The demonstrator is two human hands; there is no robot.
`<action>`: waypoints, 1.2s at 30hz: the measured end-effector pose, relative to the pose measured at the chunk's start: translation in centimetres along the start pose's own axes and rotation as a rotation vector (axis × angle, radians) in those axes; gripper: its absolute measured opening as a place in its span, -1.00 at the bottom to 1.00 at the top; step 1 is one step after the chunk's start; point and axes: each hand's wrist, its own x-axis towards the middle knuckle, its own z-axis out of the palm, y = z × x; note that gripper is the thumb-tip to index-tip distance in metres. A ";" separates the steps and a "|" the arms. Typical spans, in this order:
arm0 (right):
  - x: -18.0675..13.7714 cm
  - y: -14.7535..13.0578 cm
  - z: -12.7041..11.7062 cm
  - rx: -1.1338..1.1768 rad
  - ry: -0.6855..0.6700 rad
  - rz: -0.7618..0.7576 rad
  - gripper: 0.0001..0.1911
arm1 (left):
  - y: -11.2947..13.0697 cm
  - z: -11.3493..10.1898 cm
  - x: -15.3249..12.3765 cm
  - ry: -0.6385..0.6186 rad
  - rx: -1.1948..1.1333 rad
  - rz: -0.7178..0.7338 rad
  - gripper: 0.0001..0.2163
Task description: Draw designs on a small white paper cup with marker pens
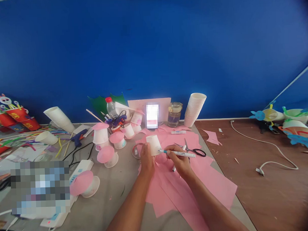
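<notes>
My left hand (146, 159) is wrapped round a white paper cup (153, 144), which it holds up over the pink paper. Between the fingers of my right hand (178, 159) is a white marker (188, 154) with a blue-green tip end, pointing left at the cup's side. The tip is at or very near the cup's surface; contact cannot be made out. Beneath both hands lie overlapping pink paper sheets (219, 184). Just right of my right hand, scissors (199, 152) with black handles rest on the paper. Another marker (178, 132) lies behind the cup.
Behind stand a lit phone (152, 115), a glass jar (174, 114) and a stack of paper cups (195, 109). To the left are several cups with pink discs (106, 154), a glue gun (79, 137) and a power strip (81, 168). A white cable (267, 138) crosses the brown tabletop.
</notes>
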 end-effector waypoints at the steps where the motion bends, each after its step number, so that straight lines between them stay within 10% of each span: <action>1: 0.0 0.0 0.1 -0.005 -0.004 -0.005 -0.86 | -0.1 -0.1 0.0 -0.004 0.002 0.004 -0.75; 18: 0.2 0.0 -0.1 0.051 0.044 0.029 -0.88 | 0.0 -0.1 -0.1 0.032 -0.016 0.015 -0.79; 36: 0.2 0.0 0.2 0.058 0.293 0.054 -0.68 | 1.4 0.6 -0.6 -0.045 -0.212 -0.309 -0.63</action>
